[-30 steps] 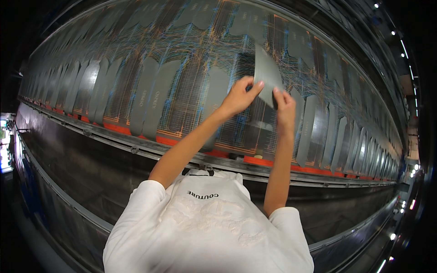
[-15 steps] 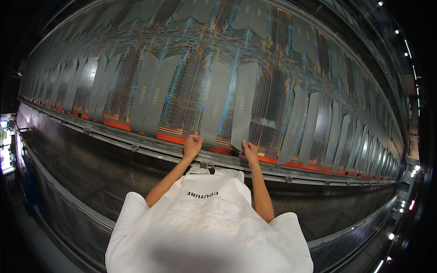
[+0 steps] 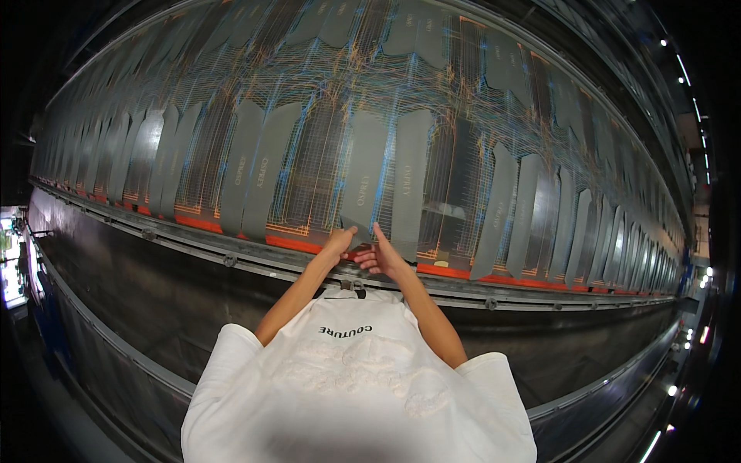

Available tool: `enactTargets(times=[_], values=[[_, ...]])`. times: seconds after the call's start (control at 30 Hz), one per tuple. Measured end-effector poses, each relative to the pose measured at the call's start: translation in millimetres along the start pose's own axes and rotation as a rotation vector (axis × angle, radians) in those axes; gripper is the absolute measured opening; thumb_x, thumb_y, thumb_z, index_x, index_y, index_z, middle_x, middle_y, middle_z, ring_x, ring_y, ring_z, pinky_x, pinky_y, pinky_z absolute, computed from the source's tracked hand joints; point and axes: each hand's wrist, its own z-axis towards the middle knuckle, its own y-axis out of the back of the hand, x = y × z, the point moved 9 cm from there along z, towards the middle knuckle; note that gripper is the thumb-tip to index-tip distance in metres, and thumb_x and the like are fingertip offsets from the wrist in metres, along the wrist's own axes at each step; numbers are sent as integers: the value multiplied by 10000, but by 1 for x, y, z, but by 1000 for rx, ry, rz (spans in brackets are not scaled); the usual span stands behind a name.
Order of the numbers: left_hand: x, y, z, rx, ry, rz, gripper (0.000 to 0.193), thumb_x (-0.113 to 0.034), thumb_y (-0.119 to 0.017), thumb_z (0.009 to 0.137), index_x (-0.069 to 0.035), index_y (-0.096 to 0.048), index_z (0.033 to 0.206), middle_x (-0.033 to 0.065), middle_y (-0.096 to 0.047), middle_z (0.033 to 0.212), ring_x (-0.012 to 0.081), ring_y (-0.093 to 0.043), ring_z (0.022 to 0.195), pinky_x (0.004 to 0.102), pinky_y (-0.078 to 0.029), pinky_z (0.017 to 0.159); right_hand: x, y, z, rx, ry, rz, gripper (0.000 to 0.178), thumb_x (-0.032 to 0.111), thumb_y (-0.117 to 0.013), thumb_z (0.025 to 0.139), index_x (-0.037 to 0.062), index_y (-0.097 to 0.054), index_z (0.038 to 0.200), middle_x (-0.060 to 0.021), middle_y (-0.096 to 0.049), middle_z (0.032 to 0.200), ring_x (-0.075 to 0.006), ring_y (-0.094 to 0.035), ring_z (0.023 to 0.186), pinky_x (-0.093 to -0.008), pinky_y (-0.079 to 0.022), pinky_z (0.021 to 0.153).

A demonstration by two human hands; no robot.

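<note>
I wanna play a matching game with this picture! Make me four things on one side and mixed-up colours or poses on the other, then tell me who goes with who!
Things:
1. The person's bare left hand
2. The person's bare right hand
3. The long flat strip beside the grey metal rail
4. The short-sleeved fabric shirt

Matches:
A. White
B. Thumb and fingers spread apart
C. Orange-red
D. Fingers curled, at the near-left corner of a long grey flat panel

Right pairs: 1-D, 2-B, 3-C, 4-A
</note>
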Motion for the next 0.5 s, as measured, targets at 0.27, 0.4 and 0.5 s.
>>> enactTargets(times=[0.27, 0.4, 0.5], values=[[-123, 4, -82, 3, -452, 70, 440, -381, -489, 888, 26, -579, 749, 30, -453, 578, 160, -415, 514, 352, -367, 536, 102, -20, -51, -330, 660, -81, 305, 347, -539, 883, 87, -528, 724, 11, -471, 633, -95, -427, 533, -262, -360, 507], [-145, 7, -105, -74, -528, 226, 467, -376, -467, 896, 36, -574, 703, 63, -417, 534, 151, -413, 533, 360, -353, 531, 109, -20, -68, -388, 678, -156, 299, 340, -530, 891, 85, -525, 735, 16, -472, 647, -88, -419, 530, -247, -373, 523], [-151, 7, -122, -67, -521, 314, 483, -349, -458, 914, 33, -498, 621, 52, -376, 502, 125, -363, 492, 360, -307, 464, 97, -21, -62, -355, 679, -143, 327, 339, -518, 902, 71, -521, 715, 30, -455, 637, -69, -392, 536, -243, -349, 511]])
